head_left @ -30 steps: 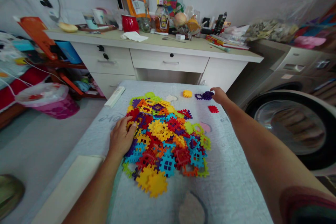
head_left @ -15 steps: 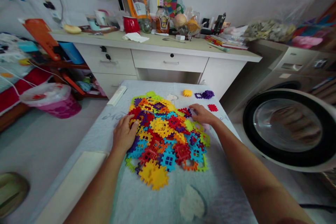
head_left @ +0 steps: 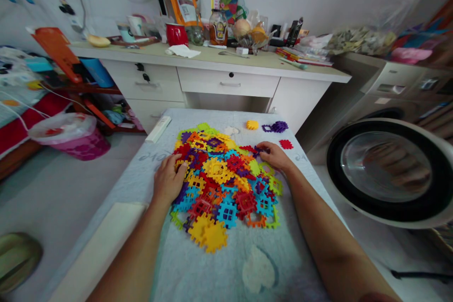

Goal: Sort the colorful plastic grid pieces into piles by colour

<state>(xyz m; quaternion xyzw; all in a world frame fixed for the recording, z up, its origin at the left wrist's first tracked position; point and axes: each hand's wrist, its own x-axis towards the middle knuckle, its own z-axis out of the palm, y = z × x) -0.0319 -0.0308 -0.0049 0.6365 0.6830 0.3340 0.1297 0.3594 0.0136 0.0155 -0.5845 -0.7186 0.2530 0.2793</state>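
Note:
A heap of interlocking plastic building pieces (head_left: 215,170) in several colours covers the middle of the cloth-covered table. My left hand (head_left: 169,178) rests against the heap's left side, thumb and fingers apart around the edge of a yellow piece, not visibly gripping. At the heap's right rear edge, my right hand (head_left: 274,155) has its thumb and fingertips closed on a purple piece (head_left: 255,151), partly hidden by the fingers. Beyond this hand lie a red piece (head_left: 286,144), a purple stack (head_left: 279,126) and a yellow stack (head_left: 252,125).
A long white box (head_left: 99,250) lies along the table's left side, and a smaller white bar (head_left: 158,129) near the far left corner. Behind stands a cluttered counter (head_left: 226,63). An open washing machine door (head_left: 387,170) is at the right, a pink bin (head_left: 76,137) at the left.
My right hand has shifted slightly right and toward me, its fingertips closing on the purple piece. My left hand has stayed in place.

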